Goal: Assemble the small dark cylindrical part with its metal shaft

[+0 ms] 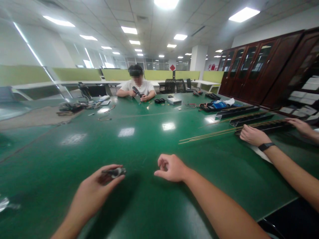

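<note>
My left hand (96,192) holds a small dark grey metal part (114,172) between thumb and fingertips, just above the green table (139,132). My right hand (170,167) hovers a little to the right of it, fingers curled with thumb and forefinger pinched together; whether it holds anything tiny I cannot tell. The two hands are about a hand's width apart.
A co-worker's two hands (253,135) at the right rest on long thin brass rods (209,134) and black trays (249,119). A person (136,87) sits at the far side holding a tool. Tools and boxes (174,100) lie at the back; dark wood cabinets (261,66) stand at the right.
</note>
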